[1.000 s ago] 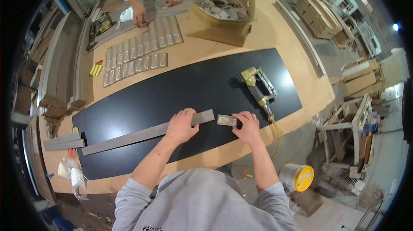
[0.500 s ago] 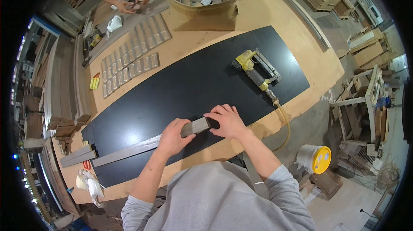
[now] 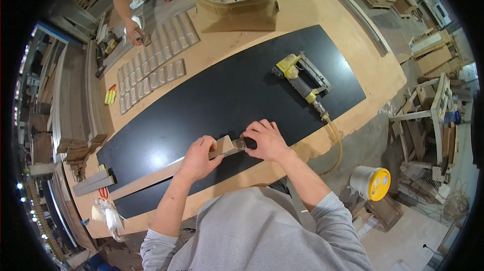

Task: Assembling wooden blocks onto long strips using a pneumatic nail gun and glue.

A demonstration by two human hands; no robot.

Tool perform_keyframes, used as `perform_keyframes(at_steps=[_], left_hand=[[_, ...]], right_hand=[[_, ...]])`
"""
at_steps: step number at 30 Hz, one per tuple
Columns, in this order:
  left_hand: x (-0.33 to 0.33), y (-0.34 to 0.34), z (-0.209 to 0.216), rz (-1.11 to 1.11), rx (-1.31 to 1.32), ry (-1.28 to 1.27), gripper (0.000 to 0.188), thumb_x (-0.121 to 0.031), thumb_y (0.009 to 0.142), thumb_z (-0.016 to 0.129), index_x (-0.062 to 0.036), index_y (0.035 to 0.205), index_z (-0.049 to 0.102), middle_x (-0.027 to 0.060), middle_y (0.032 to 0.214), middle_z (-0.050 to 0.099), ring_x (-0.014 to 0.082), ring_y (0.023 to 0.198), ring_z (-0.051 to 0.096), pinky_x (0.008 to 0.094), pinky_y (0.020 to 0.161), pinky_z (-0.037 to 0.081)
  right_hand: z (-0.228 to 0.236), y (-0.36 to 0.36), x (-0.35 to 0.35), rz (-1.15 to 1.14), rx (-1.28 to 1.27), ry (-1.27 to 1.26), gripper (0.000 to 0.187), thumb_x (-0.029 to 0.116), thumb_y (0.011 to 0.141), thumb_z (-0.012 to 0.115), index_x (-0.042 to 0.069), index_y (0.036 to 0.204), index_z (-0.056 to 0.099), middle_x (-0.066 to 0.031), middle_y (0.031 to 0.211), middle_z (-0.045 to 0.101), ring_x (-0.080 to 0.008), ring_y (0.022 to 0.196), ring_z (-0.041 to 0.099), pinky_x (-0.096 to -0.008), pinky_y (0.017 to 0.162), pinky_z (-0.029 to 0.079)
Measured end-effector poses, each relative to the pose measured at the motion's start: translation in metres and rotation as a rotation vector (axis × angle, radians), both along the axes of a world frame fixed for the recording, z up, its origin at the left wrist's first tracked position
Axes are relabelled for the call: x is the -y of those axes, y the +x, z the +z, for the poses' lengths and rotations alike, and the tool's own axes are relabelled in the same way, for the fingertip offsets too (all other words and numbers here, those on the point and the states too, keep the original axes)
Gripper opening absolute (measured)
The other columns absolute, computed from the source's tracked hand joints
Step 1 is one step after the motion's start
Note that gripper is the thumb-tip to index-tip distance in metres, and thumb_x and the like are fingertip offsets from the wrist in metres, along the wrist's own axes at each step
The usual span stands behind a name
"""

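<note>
Reaching forward from the lower edge with both forearms, wrists bent inward. Clasping a long wooden strip (image 3: pixel 151 178), slanted over the black board (image 3: pixel 217 89), near its right end in the curled left hand (image 3: pixel 198 158). Pinching a small wood block (image 3: pixel 239 145) narrowly at that end with the right hand (image 3: pixel 264 142).

Clear passage: bare middle of black panel (image 3: pixel 217 94), frame centre. Obstructions: air tool (image 3: pixel 302 79) and hose (image 3: pixel 337 145), right of centre; open carton (image 3: pixel 237 17), top centre; long strip (image 3: pixel 149 178), lower left.
</note>
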State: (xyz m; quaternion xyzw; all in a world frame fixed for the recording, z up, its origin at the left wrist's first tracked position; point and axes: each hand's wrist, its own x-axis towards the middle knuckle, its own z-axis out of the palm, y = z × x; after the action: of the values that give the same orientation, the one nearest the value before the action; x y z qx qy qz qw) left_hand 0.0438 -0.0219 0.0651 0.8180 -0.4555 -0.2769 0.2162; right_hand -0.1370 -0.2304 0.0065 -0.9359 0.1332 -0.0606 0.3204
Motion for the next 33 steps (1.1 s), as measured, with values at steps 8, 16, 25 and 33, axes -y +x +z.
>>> perform_keyframes(at_steps=[8, 16, 25, 33], left_hand=[[0.000, -0.018, -0.028, -0.013, 0.091, -0.109, 0.055, -0.017, 0.084, 0.088, -0.0071, 0.133, 0.066, 0.0151, 0.121, 0.071, 0.0368, 0.114, 0.067, 0.0493, 0.098, 0.053], [0.006, -0.028, -0.034, -0.016, 0.088, -0.181, 0.053, -0.016, 0.081, 0.089, -0.0061, 0.130, 0.070, 0.0118, 0.126, 0.069, 0.0360, 0.117, 0.065, 0.0479, 0.102, 0.052], [0.009, -0.032, -0.040, -0.005, 0.161, -0.100, 0.054, -0.018, 0.080, 0.090, -0.0088, 0.130, 0.071, 0.0084, 0.123, 0.067, 0.0328, 0.121, 0.061, 0.0462, 0.103, 0.049], [0.015, -0.037, -0.041, -0.009, 0.221, -0.052, 0.051, -0.021, 0.080, 0.090, -0.0091, 0.126, 0.071, 0.0092, 0.114, 0.065, 0.0329, 0.115, 0.061, 0.0462, 0.099, 0.048]], right_hand=[[0.000, 0.006, -0.003, 0.022, 0.021, 0.002, 0.046, 0.022, 0.071, 0.091, 0.021, 0.116, 0.079, 0.0037, 0.119, 0.065, -0.0235, 0.117, 0.054, -0.0441, 0.100, 0.042], [0.000, 0.005, -0.003, 0.028, 0.007, 0.011, 0.046, 0.021, 0.073, 0.091, 0.021, 0.118, 0.079, 0.0030, 0.121, 0.064, -0.0239, 0.119, 0.054, -0.0447, 0.101, 0.041], [-0.004, 0.005, -0.001, 0.030, 0.019, 0.018, 0.048, 0.021, 0.071, 0.092, 0.020, 0.117, 0.078, 0.0034, 0.121, 0.065, -0.0241, 0.117, 0.055, -0.0445, 0.100, 0.042], [-0.003, 0.005, 0.000, 0.024, 0.022, 0.038, 0.044, 0.023, 0.071, 0.092, 0.019, 0.112, 0.077, 0.0026, 0.120, 0.064, -0.0246, 0.118, 0.056, -0.0463, 0.100, 0.043]])
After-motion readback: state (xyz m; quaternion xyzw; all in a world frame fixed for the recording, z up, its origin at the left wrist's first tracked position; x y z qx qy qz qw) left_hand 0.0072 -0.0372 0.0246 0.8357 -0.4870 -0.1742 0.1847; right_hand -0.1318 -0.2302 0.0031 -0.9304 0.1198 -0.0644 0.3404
